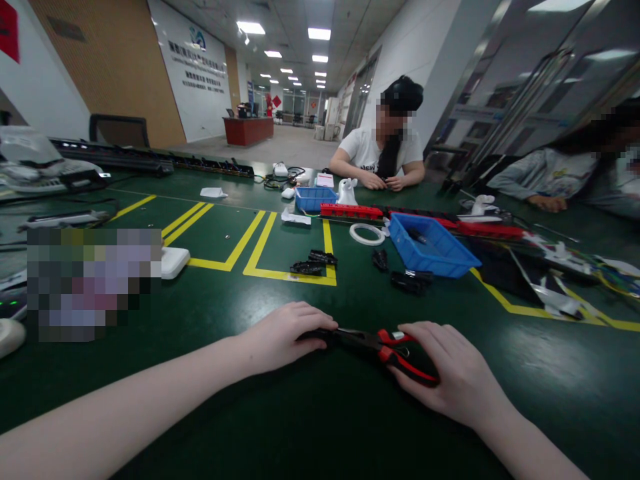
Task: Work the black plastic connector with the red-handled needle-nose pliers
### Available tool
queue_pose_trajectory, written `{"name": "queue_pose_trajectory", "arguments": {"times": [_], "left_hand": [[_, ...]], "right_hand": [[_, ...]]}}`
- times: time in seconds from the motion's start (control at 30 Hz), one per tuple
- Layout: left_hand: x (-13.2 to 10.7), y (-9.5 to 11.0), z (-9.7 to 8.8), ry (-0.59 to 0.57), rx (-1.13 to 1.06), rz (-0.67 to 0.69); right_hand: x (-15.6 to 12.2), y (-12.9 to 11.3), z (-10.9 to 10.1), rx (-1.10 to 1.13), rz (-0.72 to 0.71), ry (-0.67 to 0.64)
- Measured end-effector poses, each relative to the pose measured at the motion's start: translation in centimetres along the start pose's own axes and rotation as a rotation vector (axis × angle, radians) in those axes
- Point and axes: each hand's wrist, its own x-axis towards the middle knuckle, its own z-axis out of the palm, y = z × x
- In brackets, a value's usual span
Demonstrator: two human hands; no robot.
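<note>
My right hand (453,367) is closed around the red and black handles of a pair of needle-nose pliers (387,347), whose jaws point left. Between the thumb and fingers of my left hand (295,333) is a small black part (320,331), mostly covered by the fingers. The plier tips meet the end of this part; whether they grip it I cannot tell. Beyond my hands, small black parts (307,268) lie on the yellow tape outline, and more black parts (410,281) rest beside a blue bin (435,257).
The green table (210,427) carries yellow tape lines. A white tape roll (367,233) and a smaller blue bin (315,199) stand farther back, near a red strip (350,211). A white box (175,262) lies at left. One person (385,143) sits opposite, another at right.
</note>
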Motion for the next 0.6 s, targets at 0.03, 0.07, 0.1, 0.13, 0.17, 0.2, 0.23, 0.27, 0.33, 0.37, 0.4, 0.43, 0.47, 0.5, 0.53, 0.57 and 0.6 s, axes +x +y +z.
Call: {"name": "queue_pose_trajectory", "arguments": {"times": [0.03,0.07,0.1,0.13,0.17,0.2,0.23,0.27,0.33,0.37,0.4,0.43,0.47,0.5,0.53,0.57,0.6], "left_hand": [[0.0,0.0,0.0,0.002,-0.007,-0.002],[0.0,-0.1,0.1,0.005,-0.013,-0.005],[0.0,-0.1,0.1,0.008,-0.017,-0.009],[0.0,-0.2,0.1,0.012,-0.019,-0.015],[0.0,-0.2,0.2,0.015,-0.020,-0.020],[-0.1,-0.3,0.2,0.018,-0.022,-0.022],[-0.1,-0.3,0.2,0.020,-0.023,-0.023],[-0.1,-0.4,0.2,0.020,-0.025,-0.022],[-0.2,-0.4,0.2,0.014,-0.033,-0.017],[-0.2,-0.4,0.2,0.010,-0.038,-0.015],[-0.3,-0.3,0.2,0.007,-0.043,-0.014],[-0.3,-0.3,0.2,0.008,-0.049,-0.014],[-0.3,-0.2,0.1,0.012,-0.053,-0.017],[-0.3,-0.1,0.1,0.019,-0.058,-0.020],[-0.3,0.0,0.1,0.027,-0.062,-0.023],[-0.3,0.1,0.1,0.031,-0.065,-0.028],[-0.3,0.2,0.1,0.032,-0.069,-0.032]], "right_hand": [[0.0,0.0,0.0,-0.010,-0.008,0.004],[0.0,0.0,-0.1,-0.019,-0.016,0.006],[0.0,0.0,-0.1,-0.024,-0.022,0.005],[0.0,0.0,-0.1,-0.024,-0.025,0.003],[0.0,0.0,-0.1,-0.019,-0.023,0.001],[0.0,0.0,0.0,-0.011,-0.018,-0.001],[0.0,0.0,0.1,0.001,-0.008,-0.004],[-0.1,0.1,0.2,0.013,0.006,-0.002],[-0.4,0.3,0.5,0.044,0.045,-0.004],[-0.5,0.4,0.7,0.062,0.066,-0.009],[-0.7,0.5,0.9,0.079,0.088,-0.019],[-0.9,0.6,1.0,0.097,0.107,-0.033],[-1.0,0.7,1.1,0.113,0.124,-0.051],[-1.1,0.7,1.2,0.127,0.142,-0.069],[-1.2,0.8,1.2,0.139,0.160,-0.083],[-1.3,0.8,1.2,0.149,0.178,-0.093],[-1.3,0.8,1.2,0.157,0.195,-0.102]]}}
